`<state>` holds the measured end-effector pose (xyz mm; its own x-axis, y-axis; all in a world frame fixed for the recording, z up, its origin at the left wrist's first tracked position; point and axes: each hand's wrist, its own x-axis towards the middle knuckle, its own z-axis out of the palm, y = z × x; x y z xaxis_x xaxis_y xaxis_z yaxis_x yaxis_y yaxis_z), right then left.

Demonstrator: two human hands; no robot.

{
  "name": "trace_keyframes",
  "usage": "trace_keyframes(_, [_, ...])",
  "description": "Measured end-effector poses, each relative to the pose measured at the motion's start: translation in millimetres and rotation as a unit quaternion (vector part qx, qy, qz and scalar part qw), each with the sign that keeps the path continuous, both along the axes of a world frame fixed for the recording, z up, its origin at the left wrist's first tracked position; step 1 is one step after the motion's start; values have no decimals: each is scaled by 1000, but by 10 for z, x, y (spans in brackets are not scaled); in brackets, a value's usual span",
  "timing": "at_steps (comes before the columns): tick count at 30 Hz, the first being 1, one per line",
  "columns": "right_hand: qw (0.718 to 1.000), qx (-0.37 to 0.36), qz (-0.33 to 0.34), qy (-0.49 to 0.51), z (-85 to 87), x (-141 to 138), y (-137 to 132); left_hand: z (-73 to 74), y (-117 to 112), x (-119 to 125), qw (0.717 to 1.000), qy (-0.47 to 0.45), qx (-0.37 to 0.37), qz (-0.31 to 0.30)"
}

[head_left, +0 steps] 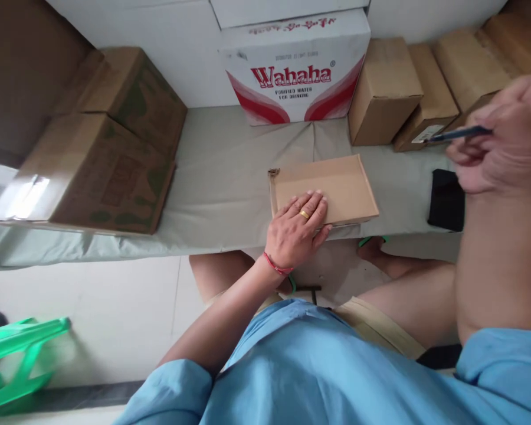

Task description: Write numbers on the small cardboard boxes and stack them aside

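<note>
My left hand (298,227) lies flat on the front left part of a thin cardboard box (340,183), fingers stretched out over its top. The box rests near the table's front edge, and its far left corner is torn and dark. Raised at the right, my right hand (508,136) is closed around a dark, slender pen (460,134), its tip pointing left. This hand is a little blurred. Just left of my right forearm, a flat black object (446,199) lies on the table, partly hidden by the arm.
A white and red water carton (296,74) stands at the back of the cloth-covered table (221,177). Several brown boxes (384,88) line the back right. Large brown cartons (110,171) occupy the left side. A green plastic stool (26,354) is on the floor at the lower left.
</note>
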<state>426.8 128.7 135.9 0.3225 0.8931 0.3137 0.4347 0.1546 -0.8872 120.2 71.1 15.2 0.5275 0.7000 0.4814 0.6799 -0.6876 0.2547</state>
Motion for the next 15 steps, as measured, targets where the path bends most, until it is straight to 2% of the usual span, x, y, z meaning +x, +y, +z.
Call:
trace_keyframes(1, [991,11,81,110,70,-164,58,-1,-6,3,1000,2,-2,2])
trace_keyframes(2, [968,-3,163,189,102,-361,124,1,-11,7,1000,7,-2,4])
trace_keyframes(3, [944,-36,235,228,98,-583,196,4,-16,13,1000,14,-2,4])
trace_keyframes(5, [908,-135,340,203,3,-1062,347,17,-28,26,999,33,-8,14])
trace_keyframes(7, [892,-161,390,162,-157,-1509,496,50,-45,42,998,52,-22,40])
trace_keyframes(9, [902,-139,388,130,-331,-1839,626,104,-64,61,993,79,-50,68])
trace_keyframes(11, [922,-119,349,114,-482,-2007,725,171,-80,82,987,113,-82,78])
trace_keyframes(15, [952,-88,285,72,-670,-1975,847,262,-88,119,981,145,-108,75])
